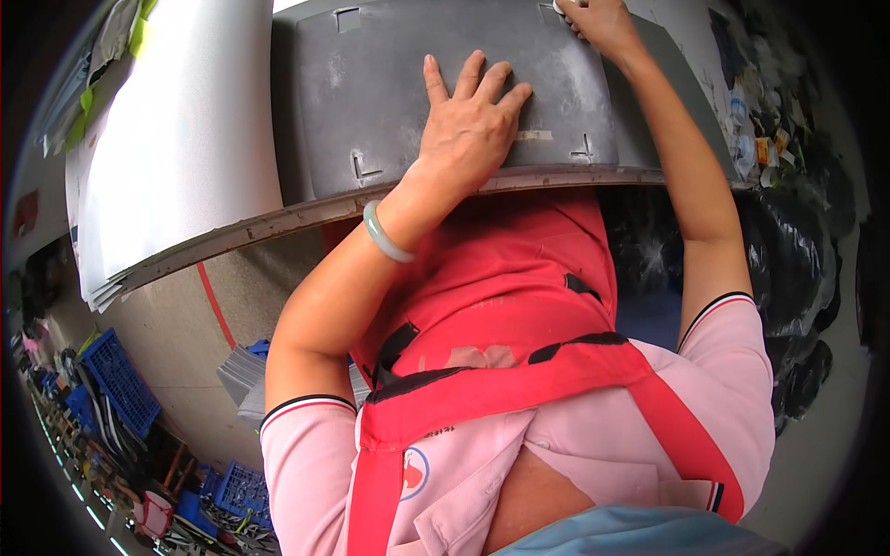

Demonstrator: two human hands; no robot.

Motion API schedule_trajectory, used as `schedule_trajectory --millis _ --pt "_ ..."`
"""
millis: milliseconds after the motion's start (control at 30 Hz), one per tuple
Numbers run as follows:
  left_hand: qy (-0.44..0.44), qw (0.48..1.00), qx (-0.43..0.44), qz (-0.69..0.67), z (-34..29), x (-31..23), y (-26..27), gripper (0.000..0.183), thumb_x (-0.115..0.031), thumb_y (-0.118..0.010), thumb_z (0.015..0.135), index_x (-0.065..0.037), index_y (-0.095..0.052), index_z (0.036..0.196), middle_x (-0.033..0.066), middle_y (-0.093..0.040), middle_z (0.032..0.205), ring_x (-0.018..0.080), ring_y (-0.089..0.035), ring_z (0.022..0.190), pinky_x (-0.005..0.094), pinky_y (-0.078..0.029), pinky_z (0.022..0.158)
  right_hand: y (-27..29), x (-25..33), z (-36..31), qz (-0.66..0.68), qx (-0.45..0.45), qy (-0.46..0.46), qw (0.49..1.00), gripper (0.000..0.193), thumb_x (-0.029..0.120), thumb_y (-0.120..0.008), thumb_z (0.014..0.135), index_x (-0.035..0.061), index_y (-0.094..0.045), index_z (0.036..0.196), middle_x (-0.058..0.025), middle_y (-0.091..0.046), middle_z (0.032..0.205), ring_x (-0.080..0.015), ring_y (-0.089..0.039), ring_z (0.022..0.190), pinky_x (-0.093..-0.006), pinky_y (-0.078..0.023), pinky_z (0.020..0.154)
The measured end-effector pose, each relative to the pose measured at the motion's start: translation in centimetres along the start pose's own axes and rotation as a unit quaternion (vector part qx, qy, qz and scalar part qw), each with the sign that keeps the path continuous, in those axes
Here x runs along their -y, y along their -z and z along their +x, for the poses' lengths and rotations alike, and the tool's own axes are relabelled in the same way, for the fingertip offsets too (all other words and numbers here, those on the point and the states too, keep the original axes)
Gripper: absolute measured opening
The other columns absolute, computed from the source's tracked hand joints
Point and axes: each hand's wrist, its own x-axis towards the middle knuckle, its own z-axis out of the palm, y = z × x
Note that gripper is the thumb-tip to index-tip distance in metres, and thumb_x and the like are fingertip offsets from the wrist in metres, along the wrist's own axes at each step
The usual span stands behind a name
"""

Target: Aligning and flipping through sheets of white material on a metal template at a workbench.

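A dark grey flat template sheet [408,111] lies on the work table, its surface smudged with white powdery marks. It has L-shaped slots near its front corners and square cutouts near its far edge. My left hand [471,125] is pressed flat on the middle of this sheet, fingers spread, a pale bangle on the wrist. At the far right corner, my right hand [603,28] is closed around a small white piece [558,6], beside a square cutout. Most of that piece is hidden by the fingers and the picture's edge. A strip of beige tape [534,136] sits right of my left hand.
Large white sheets [176,120] are stacked on the table's left. The table's front edge [250,229] runs just before my red apron [491,278]. Black plastic bags [788,250] stand at right. Blue crates [120,380] are on the floor at left.
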Motion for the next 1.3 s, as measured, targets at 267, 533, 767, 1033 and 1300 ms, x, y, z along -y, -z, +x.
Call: schedule_trajectory --millis 267,533,767,1033,1300 --pt "0.009 0.999 -0.010 0.037 0.0 -0.1 -0.2 0.034 -0.018 -0.063 0.095 -0.020 -0.067 0.128 0.0073 -0.057 0.139 0.0347 -0.046 0.139 0.0774 -0.026 0.111 0.7 2.6 0.4 0.177 0.165 0.096 0.965 0.019 0.016 -0.065 0.091 -0.0018 -0.066 0.098 -0.0091 -0.068 0.073 -0.0153 -0.064 0.063 -0.0338 -0.052 0.060" --pt "0.013 1.000 -0.013 0.018 0.0 -0.1 -0.3 0.036 -0.021 -0.066 0.091 -0.019 -0.068 0.127 0.0083 -0.054 0.137 0.0351 -0.044 0.138 0.0797 -0.025 0.108 -10.9 12.5 1.3 0.010 0.099 0.264 0.959 0.023 0.020 -0.069 0.092 0.0004 -0.075 0.102 -0.0198 -0.075 0.088 -0.0293 -0.073 0.078 -0.0393 -0.057 0.076" --pt "-0.002 0.999 -0.052 -0.012 0.2 0.1 -0.8 0.038 -0.023 -0.064 0.087 -0.008 -0.069 0.122 0.0164 -0.057 0.132 0.0429 -0.042 0.138 0.0851 -0.018 0.108 -14.9 16.2 3.0 -0.049 0.096 0.351 0.930 0.019 0.018 -0.069 0.091 0.0013 -0.075 0.097 -0.0247 -0.072 0.090 -0.0420 -0.071 0.084 -0.0469 -0.056 0.076" --pt "0.001 0.998 -0.066 -0.023 0.1 0.0 -0.6 0.035 -0.021 -0.064 0.087 -0.007 -0.070 0.118 0.0172 -0.058 0.130 0.0426 -0.045 0.136 0.0842 -0.021 0.107 -14.5 17.2 3.3 -0.185 0.090 0.352 0.913 0.024 0.024 -0.068 0.090 0.0015 -0.075 0.094 -0.0245 -0.071 0.090 -0.0432 -0.070 0.087 -0.0496 -0.056 0.078" --pt "0.004 1.000 -0.025 -0.011 0.0 0.1 -0.2 0.047 -0.023 -0.066 0.089 -0.011 -0.064 0.134 0.0131 -0.053 0.137 0.0381 -0.044 0.136 0.0815 -0.026 0.107 -14.3 18.4 1.3 0.092 0.156 0.051 0.982 0.014 0.010 -0.057 0.089 -0.0005 -0.065 0.091 -0.0088 -0.068 0.070 -0.0150 -0.065 0.059 -0.0304 -0.054 0.052"
